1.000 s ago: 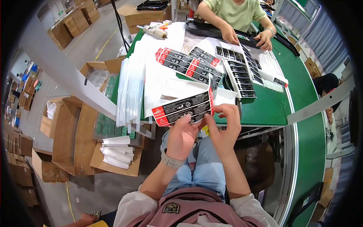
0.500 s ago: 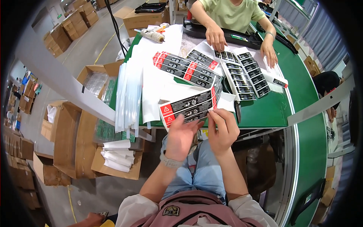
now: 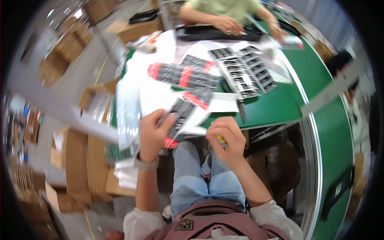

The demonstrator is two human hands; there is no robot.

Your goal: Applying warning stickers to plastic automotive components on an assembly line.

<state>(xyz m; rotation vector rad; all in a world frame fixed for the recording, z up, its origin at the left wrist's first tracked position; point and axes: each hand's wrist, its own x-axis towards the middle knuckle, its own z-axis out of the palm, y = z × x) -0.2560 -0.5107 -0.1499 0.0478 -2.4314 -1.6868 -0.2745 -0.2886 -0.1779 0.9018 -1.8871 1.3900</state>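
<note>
Your sheet [image 3: 182,114] reads as paper, dark printed face, plain white backing; motion blur leaves its gloss undetermined. Your worktop [image 3: 276,112] presents a smooth surface with a faint sheen. The strips [image 3: 129,116] appear to be translucent plastic, glossy, with bright highlights. Note the box [image 3: 76,168]: matt brown cardboard. The post [image 3: 90,124] looks like smooth, white-painted metal. The long black part [image 3: 200,34] resembles moulded plastic. Your trousers [image 3: 186,176] are matt, denim-like cloth.
</note>
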